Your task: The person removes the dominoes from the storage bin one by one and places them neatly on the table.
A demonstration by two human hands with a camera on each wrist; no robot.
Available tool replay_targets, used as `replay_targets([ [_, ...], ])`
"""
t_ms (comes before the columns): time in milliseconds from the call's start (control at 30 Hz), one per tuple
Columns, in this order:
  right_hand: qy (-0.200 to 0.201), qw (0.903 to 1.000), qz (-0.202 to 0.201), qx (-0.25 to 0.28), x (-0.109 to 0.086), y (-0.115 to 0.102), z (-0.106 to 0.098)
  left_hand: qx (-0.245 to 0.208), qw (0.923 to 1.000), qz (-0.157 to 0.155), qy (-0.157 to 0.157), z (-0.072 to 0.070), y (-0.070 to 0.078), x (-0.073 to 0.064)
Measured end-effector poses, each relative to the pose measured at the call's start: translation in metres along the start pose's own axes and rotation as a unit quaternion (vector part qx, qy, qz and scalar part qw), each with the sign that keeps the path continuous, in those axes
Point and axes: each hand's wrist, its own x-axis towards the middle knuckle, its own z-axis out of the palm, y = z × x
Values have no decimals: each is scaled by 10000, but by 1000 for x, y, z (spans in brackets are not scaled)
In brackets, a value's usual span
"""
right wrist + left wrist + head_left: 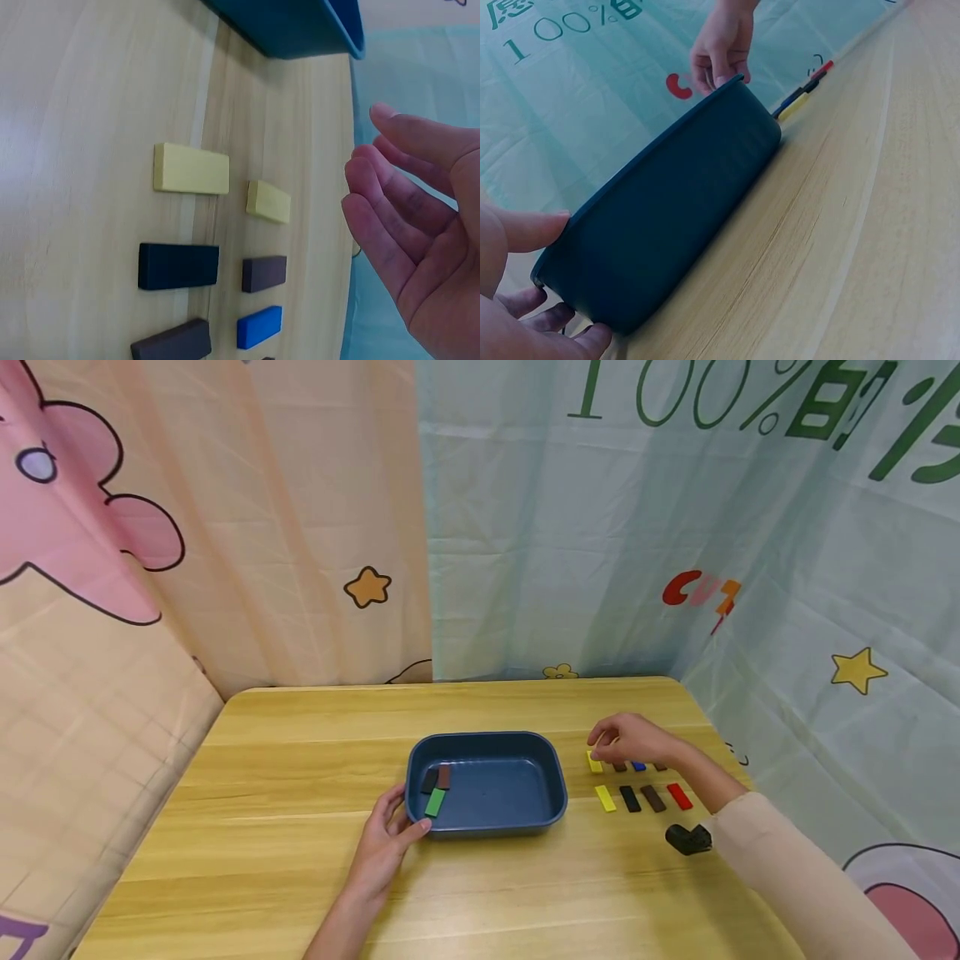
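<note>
Tray [495, 793] sits flat on the table [300, 760], a little right of its middle. Inside, against the left wall: black block [430, 780], brown block [444, 777], green block [435, 802] nearest the front-left corner; bunched there, most of the floor lies bare.

Left hand [386, 833] grips that corner, thumb on the rim, fingers round the outer wall. Hold presumably steadies the tray and leaves its mouth free.

Right hand [633, 739] hangs above the far yellow block [268, 202], toward the table's right edge. Fingers loosely bent, modest gap to the thumb, nothing seen between; probably shaped to suit a small piece.

Behind the near yellow block [605, 798], black, brown and red pieces run rightward; the far row has brown, blue [259, 327] and another dark piece, partly hidden. Spacing likely lets fingers reach each singly.

Black object [687, 839] by the right sleeve [795, 877]: identity unclear. Curtain [510, 552] beyond the table's far edge.
</note>
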Motion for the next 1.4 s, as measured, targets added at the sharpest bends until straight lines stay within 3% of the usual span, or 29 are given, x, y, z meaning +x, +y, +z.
replay_targets([
  [867,-658,9940,-852,-193,57,-61,26,-85,9999,112,13,-7,-2,-2],
  [1400,-858,9902,-1080,-199,79,-77,49,-250,9995,114,-120,3,-4,-2],
])
